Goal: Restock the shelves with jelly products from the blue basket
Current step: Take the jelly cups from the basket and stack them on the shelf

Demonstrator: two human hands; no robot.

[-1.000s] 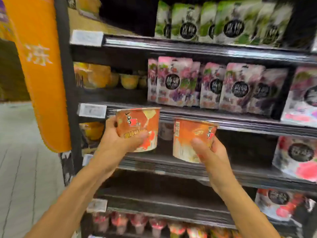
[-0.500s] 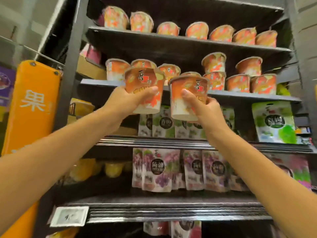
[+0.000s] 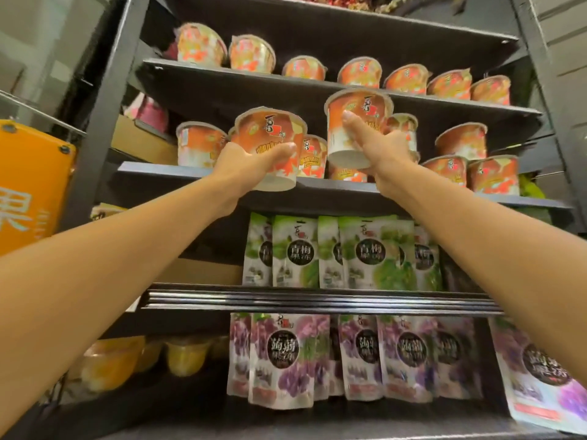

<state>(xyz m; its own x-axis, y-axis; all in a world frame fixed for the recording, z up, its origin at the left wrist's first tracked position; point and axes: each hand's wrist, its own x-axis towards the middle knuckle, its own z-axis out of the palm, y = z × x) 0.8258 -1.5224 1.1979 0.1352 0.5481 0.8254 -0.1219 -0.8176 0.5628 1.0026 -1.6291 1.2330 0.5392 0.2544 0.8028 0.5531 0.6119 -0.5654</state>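
I hold two orange jelly cups up at a high shelf. My left hand (image 3: 251, 163) grips the left jelly cup (image 3: 270, 134) from below and the side, just above the front edge of the cup shelf (image 3: 152, 169). My right hand (image 3: 378, 147) grips the right jelly cup (image 3: 355, 115), raised higher, in front of the stacked cups on that shelf. Several matching orange cups (image 3: 198, 144) stand on this shelf and on the shelf above (image 3: 200, 42). The blue basket is out of view.
Green jelly pouches (image 3: 295, 252) hang in a row under the cup shelf, purple pouches (image 3: 282, 357) under those. Yellow cups (image 3: 187, 357) sit at lower left. An orange sign (image 3: 28, 182) sticks out at the left. Dark shelf uprights (image 3: 104, 100) frame both sides.
Both hands have risen with their cups from the lower shelves to the upper cup shelf. The right cup now sits higher than the left one and closer to the stacked cups.
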